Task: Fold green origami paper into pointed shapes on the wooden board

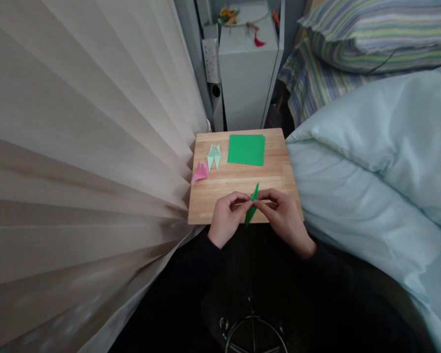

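Observation:
Above the near edge of a small wooden table [213, 191], a narrow folded green paper [252, 208] is held tilted between both hands. My left hand [230, 214] pinches it from the left with thumb and fingers. From the right, my right hand [284, 215] grips it in a similar pinch, the two sets of fingertips almost meeting. Farther back lies a stack of flat green paper sheets [246, 150]. To its left are a pale green folded paper piece [213, 157] and a pink folded paper piece [200, 171].
A pleated curtain [95, 147] hangs along the table's left side. On the right, a bed with a light blue quilt [371, 147] touches the table's side. Behind stands a white cabinet [246, 73]. A round metal stool base [255, 333] shows below.

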